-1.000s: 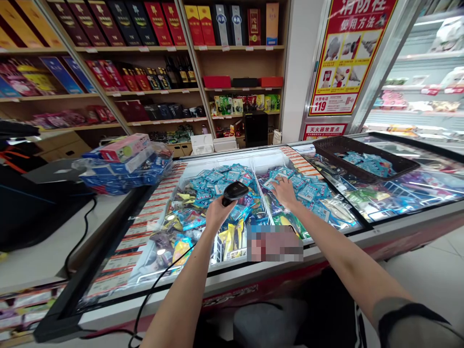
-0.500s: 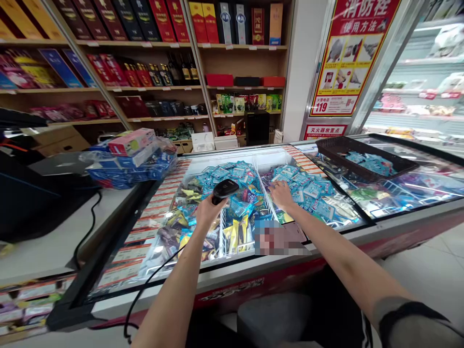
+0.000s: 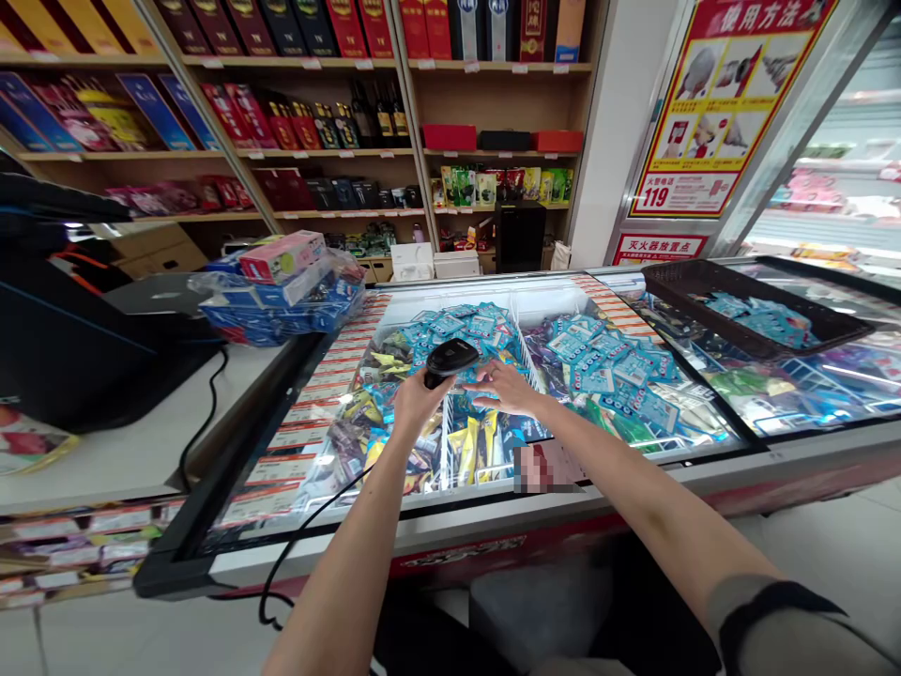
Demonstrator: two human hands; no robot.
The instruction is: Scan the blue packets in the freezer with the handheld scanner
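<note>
My left hand (image 3: 417, 402) is closed around the handle of a black corded barcode scanner (image 3: 451, 357), whose head points to the right. Close beside the scanner, my right hand (image 3: 505, 387) has its fingers apart over the freezer; I make out nothing in it. Beyond the scanner lies a pile of small blue packets (image 3: 461, 324). A second, spread-out heap of blue packets (image 3: 612, 366) is to the right of my right hand. Under the glass, wrapped ice creams (image 3: 473, 446) sit in white wire baskets. The scanner's cord (image 3: 310, 521) runs down past my left forearm.
A dark plastic tray (image 3: 837, 340) with more blue packets stands on the freezer's right part. At left are plastic-wrapped boxes (image 3: 282, 291) and a black counter machine (image 3: 84, 329). A phone-like flat thing (image 3: 567, 460), partly blurred out, lies at the freezer's front edge.
My right hand has moved left, away from the right heap of packets to beside the scanner, and its fingers have spread. My left hand still grips the scanner. The view has shifted slightly.
</note>
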